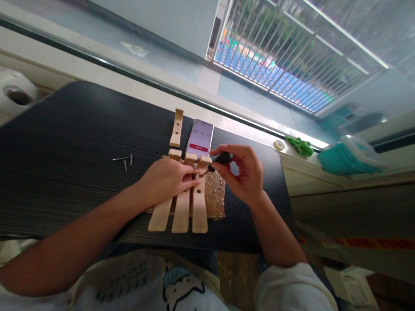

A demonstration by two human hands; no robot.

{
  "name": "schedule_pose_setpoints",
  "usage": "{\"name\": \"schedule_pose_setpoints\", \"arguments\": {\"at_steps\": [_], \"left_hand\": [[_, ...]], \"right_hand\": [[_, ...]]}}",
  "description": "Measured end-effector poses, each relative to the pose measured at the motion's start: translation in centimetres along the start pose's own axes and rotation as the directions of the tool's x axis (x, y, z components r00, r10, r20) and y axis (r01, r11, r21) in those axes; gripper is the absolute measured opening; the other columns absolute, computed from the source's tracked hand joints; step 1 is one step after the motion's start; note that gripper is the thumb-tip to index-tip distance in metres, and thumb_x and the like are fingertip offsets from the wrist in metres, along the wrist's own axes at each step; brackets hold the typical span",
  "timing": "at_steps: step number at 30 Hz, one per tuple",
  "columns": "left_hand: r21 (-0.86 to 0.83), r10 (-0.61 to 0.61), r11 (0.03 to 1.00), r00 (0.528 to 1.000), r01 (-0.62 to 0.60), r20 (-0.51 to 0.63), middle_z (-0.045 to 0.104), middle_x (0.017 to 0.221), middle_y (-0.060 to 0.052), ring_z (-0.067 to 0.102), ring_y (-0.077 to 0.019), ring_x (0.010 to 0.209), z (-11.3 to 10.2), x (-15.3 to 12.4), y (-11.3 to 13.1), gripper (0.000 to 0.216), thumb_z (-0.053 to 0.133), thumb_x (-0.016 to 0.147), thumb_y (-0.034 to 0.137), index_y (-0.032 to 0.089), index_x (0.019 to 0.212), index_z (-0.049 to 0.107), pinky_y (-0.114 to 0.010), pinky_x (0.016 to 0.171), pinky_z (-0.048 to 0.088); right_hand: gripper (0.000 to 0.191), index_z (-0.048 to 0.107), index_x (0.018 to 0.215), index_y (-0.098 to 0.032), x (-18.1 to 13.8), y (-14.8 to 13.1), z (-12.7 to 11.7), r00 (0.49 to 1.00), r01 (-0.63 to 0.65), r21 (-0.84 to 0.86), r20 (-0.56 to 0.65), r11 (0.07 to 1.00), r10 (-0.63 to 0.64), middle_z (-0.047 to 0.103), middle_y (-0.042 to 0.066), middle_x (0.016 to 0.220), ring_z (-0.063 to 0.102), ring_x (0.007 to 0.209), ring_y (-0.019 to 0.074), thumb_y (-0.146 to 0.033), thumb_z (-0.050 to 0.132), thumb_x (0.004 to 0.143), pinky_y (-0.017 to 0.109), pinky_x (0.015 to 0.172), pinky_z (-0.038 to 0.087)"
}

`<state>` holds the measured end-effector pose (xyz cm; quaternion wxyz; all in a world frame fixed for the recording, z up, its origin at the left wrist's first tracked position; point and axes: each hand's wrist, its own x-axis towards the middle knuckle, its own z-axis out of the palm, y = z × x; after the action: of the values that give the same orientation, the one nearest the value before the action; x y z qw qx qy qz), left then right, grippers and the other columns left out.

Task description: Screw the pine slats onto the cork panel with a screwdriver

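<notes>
**Black-handled screwdriver [222, 158] at the right-hand piece, with open room to my left**

My right hand [241, 172] has its grip narrowed around the dark handle, thumb and forefinger on it, the thin shaft slanting down and left. Its tip is at the upper hole of a pale wooden right piece [199, 211] with a flared end; whether it sits inside the hole, I cannot tell.

My left hand [170, 179] lies across a matching pale wooden left piece [160, 216] and a pale wooden middle piece [180, 214], fingertips reaching the right one near the shaft. I cannot tell whether this grip pinches anything.

All three pieces lie side by side over a brown slab in shiny clear wrap [215, 196], narrow gaps between them, their wide ends past its near edge and close to the near edge of the black wood-grained table [65, 142]. The slab shows on the right as a strip.

Just beyond the hooked ends, a phone with a pink screen [201, 137] crowds the far side, near the table's far edge. A fourth pale wooden piece [177, 128] lies left of it. Three silver screws [125, 164] lie left of my left hand, and the table runs on widely past them. On the right, the table's side edge is nearer, and my forearm passes over the near corner.
</notes>
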<state>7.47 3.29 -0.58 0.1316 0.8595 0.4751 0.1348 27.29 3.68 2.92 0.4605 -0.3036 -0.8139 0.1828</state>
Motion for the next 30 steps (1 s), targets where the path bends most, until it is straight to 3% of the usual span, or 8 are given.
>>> {"name": "schedule_pose_setpoints", "arguments": {"at_steps": [3, 5, 10, 17, 21, 30], "left_hand": [[0.015, -0.007, 1.000, 1.000, 0.007, 0.022, 0.077, 0.093, -0.009, 0.071, -0.0253, 0.085, -0.1, 0.0, 0.1, 0.037, 0.054, 0.089, 0.049, 0.024, 0.109, 0.073, -0.035, 0.076, 0.052], [0.019, -0.014, 1.000, 0.999, 0.014, 0.030, 0.076, 0.094, -0.009, 0.071, -0.0261, 0.085, -0.2, 0.0, 0.1, 0.037, 0.055, 0.089, 0.048, 0.024, 0.109, 0.073, -0.036, 0.076, 0.053], [0.008, -0.024, 1.000, 0.999, 0.024, 0.037, 0.076, 0.098, -0.009, 0.071, -0.0261, 0.088, -0.4, 0.0, 0.3, 0.037, 0.055, 0.089, 0.048, 0.025, 0.111, 0.072, -0.036, 0.077, 0.053], [-0.038, -0.014, 0.999, 1.000, 0.013, -0.013, 0.077, 0.092, -0.007, 0.071, -0.0226, 0.083, -0.3, -0.1, 0.2, 0.038, 0.052, 0.090, 0.051, 0.024, 0.107, 0.074, -0.032, 0.076, 0.053], [0.006, -0.014, 1.000, 1.000, 0.014, 0.017, 0.076, 0.093, -0.008, 0.071, -0.0241, 0.084, -0.3, 0.0, 0.3, 0.036, 0.054, 0.089, 0.049, 0.025, 0.108, 0.074, -0.033, 0.075, 0.052], [0.029, -0.017, 0.999, 0.999, 0.015, 0.050, 0.076, 0.097, -0.010, 0.071, -0.0270, 0.089, -0.4, 0.1, 0.3, 0.037, 0.054, 0.090, 0.049, 0.025, 0.110, 0.072, -0.037, 0.078, 0.053]], "right_hand": [[0.031, 0.054, 0.114, -0.027, 0.1, 0.1, -0.2, 0.999, 0.040, 0.060, 0.012, 0.997, -0.041, 0.070, 0.000, 0.096, 0.063, 0.072, 0.0097, -0.016, 0.062, 0.086, 0.024, 0.062, 0.054], [0.027, 0.058, 0.112, -0.025, 0.3, 0.0, -0.8, 0.995, 0.041, 0.042, 0.087, 0.998, -0.044, 0.070, 0.001, 0.098, 0.064, 0.074, 0.0096, -0.016, 0.061, 0.086, 0.024, 0.065, 0.056], [0.038, 0.055, 0.125, -0.026, 0.9, -0.4, -2.3, 0.970, 0.022, 0.033, 0.241, 0.999, -0.030, 0.070, 0.002, 0.110, 0.069, 0.087, 0.0115, -0.013, 0.053, 0.089, 0.026, 0.076, 0.059], [0.043, 0.053, 0.129, -0.030, 0.7, -0.2, -2.1, 0.984, 0.008, -0.043, 0.176, 0.999, -0.001, 0.072, 0.000, 0.107, 0.071, 0.086, 0.0123, -0.014, 0.055, 0.090, 0.028, 0.078, 0.061], [0.043, 0.055, 0.128, -0.029, 0.7, -0.4, -1.9, 0.984, 0.071, -0.068, 0.169, 0.995, -0.058, 0.071, 0.001, 0.110, 0.070, 0.092, 0.0125, -0.011, 0.057, 0.089, 0.027, 0.082, 0.061], [0.042, 0.057, 0.126, -0.028, 0.6, -0.4, -1.7, 0.988, 0.070, -0.044, 0.143, 0.997, -0.063, 0.072, 0.000, 0.107, 0.071, 0.089, 0.0121, -0.011, 0.058, 0.088, 0.026, 0.080, 0.061]]}}
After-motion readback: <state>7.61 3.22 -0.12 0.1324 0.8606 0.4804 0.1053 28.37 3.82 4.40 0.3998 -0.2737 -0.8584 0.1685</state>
